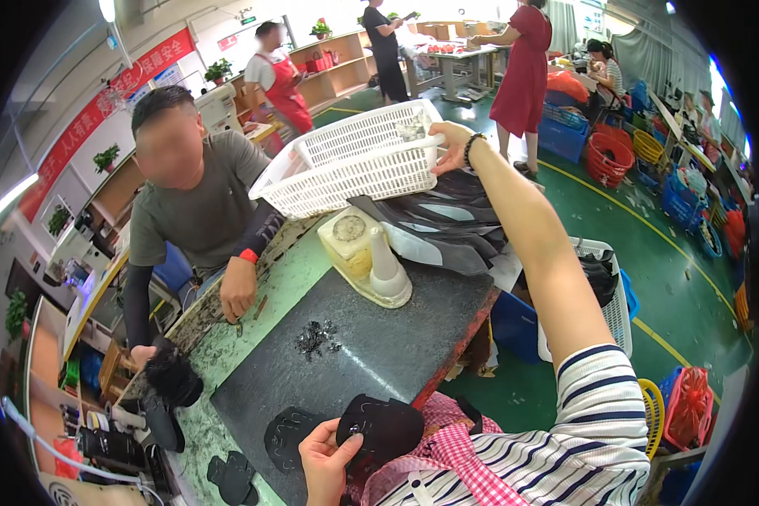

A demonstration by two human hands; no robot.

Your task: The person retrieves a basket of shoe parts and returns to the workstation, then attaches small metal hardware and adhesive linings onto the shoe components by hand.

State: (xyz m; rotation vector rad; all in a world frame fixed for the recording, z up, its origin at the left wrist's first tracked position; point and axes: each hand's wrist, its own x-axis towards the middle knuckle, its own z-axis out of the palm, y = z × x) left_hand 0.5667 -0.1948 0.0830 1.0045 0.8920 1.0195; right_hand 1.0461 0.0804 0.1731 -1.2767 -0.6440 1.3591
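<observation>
Right hand point(454, 145) stretched far out, fingers clamped on the rim of a white plastic basket point(354, 164), held tilted above dark cut pieces point(447, 221). Left hand point(329, 460) close to the body, closed on a black shoe-upper piece point(385, 424) at the near edge of the dark slab on the counter point(253, 337). Glue pot point(364, 253) sits between the hands. Co-worker's hand point(238, 291) rests on the counter, beyond the left hand.

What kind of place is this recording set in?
Likely a factory floor for cut-piece work, perhaps shoe parts: black cut pieces on a worn workbench, plastic baskets and crates, other workers at tables behind.
</observation>
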